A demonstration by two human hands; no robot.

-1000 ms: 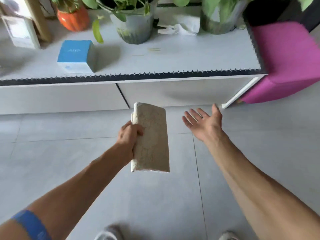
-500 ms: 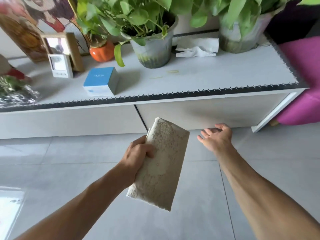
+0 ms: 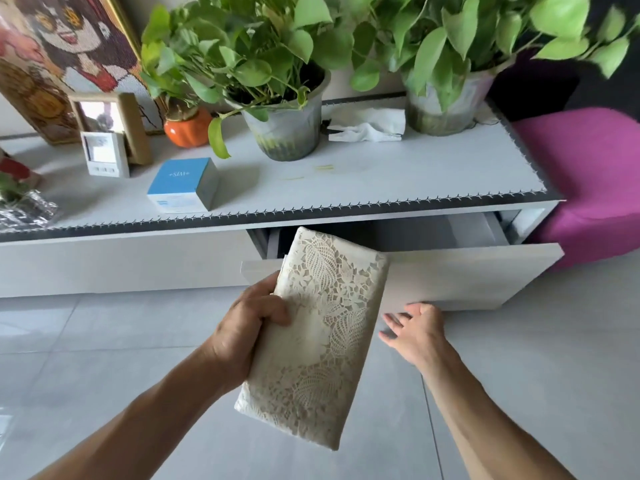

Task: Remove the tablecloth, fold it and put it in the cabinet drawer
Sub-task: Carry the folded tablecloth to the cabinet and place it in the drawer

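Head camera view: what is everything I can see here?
Folded tablecloth: one, cream lace, in left hand.
Drawer: one, white, pulled open, right side of cabinet.
Cabinet: one, white, low.
Potted plants: two, green, grey pots, cabinet top.
Orange pot: one, behind box.
Blue box: one, cabinet top.
Tissue: one, white, between plants.
Pouffe: one, magenta, right.
Left hand: grips tablecloth.
Right hand: open, at drawer's lower edge.

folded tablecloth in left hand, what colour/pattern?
Cream, with an openwork lace pattern of leaves and shell-like fans on the folded tablecloth; seen in the head view.
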